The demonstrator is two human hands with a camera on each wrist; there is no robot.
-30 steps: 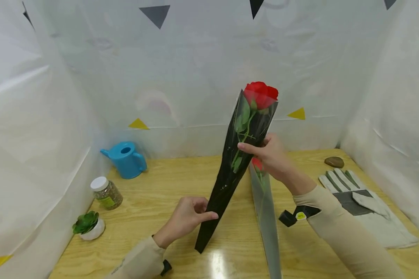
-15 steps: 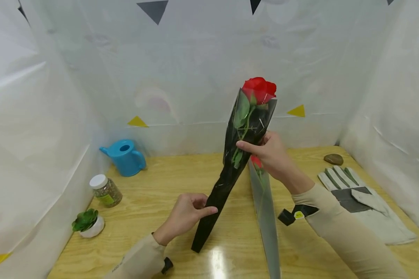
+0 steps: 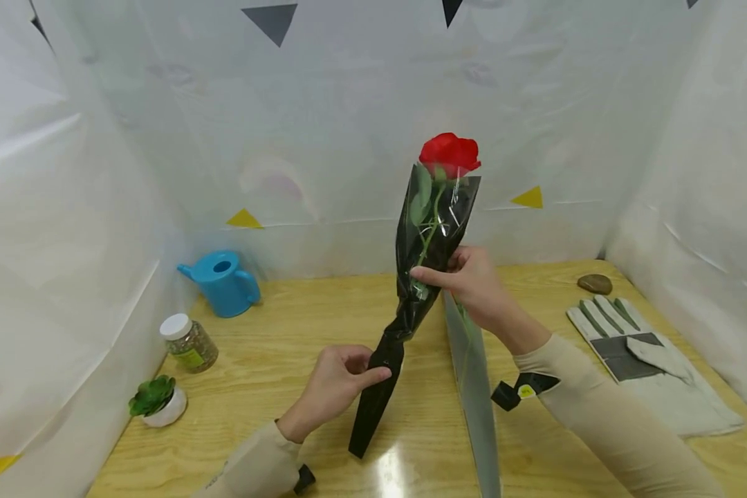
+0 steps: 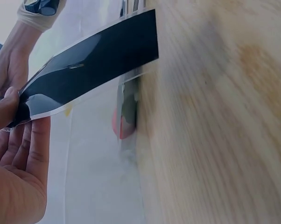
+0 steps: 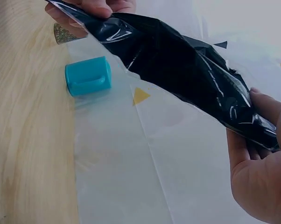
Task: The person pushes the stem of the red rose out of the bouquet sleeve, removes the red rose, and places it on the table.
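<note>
A red rose [image 3: 449,153] stands upright in a black and clear plastic sleeve [image 3: 411,290], its tip just above the wooden table [image 3: 274,360]. My right hand [image 3: 467,277] grips the sleeve's upper part below the leaves; the right wrist view shows its fingers [image 5: 264,109] round the crinkled black film [image 5: 178,60]. My left hand [image 3: 342,380] pinches the sleeve's narrow lower part, where it is bent. In the left wrist view the thumb [image 4: 5,109] presses the black sleeve [image 4: 94,65] against the fingers. A second sleeved rose [image 3: 473,387] lies flat on the table under my right forearm.
A blue watering can [image 3: 224,282] stands at the back left, with a white-lidded jar [image 3: 189,342] and a small potted succulent [image 3: 155,400] nearer the left wall. Grey work gloves [image 3: 647,360] and a brown stone [image 3: 594,283] lie at the right. White sheeting walls the table on three sides.
The rose has swung more upright and shifted slightly left. The sleeve now kinks at my left hand's pinch, and my right hand has slid a little lower on it.
</note>
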